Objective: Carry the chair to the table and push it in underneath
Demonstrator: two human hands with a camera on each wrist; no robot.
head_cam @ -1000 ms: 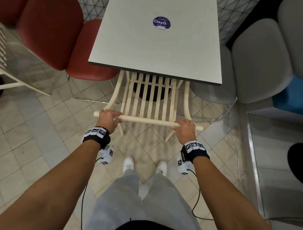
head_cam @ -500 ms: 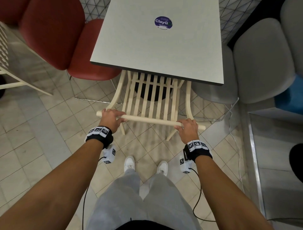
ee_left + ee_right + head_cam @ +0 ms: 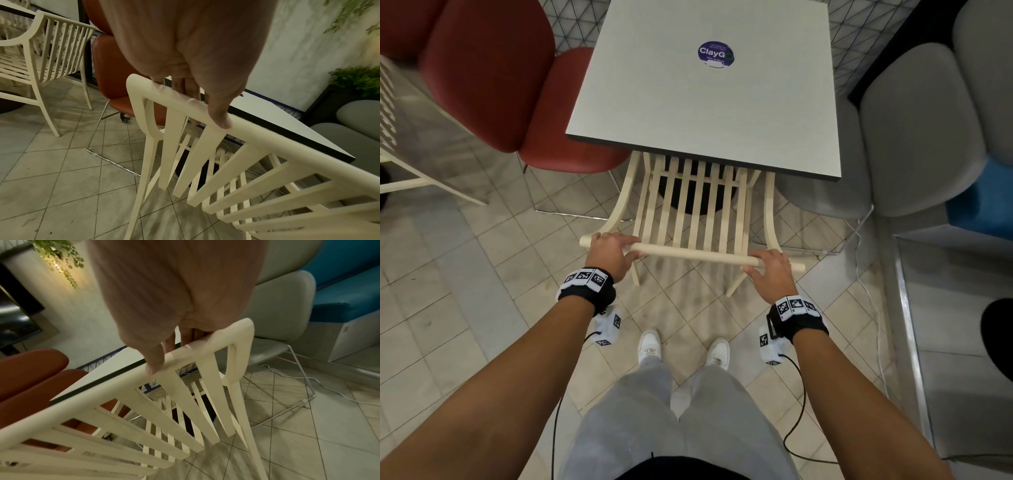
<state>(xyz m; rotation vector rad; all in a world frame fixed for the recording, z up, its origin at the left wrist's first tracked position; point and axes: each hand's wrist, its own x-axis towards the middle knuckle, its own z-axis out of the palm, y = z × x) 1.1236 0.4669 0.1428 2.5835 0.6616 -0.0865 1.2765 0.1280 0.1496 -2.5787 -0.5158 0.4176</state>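
**Chair slides further under the table**

The chair [image 3: 690, 212] has gone further under the table [image 3: 709, 113] than a second ago; its seat is now hidden beneath the top. The left hand [image 3: 608, 251] and right hand [image 3: 770, 270] both grip the chair's top rail, fingers curled round it. A red chair [image 3: 493, 78] stands left, a grey chair [image 3: 914, 130] right.
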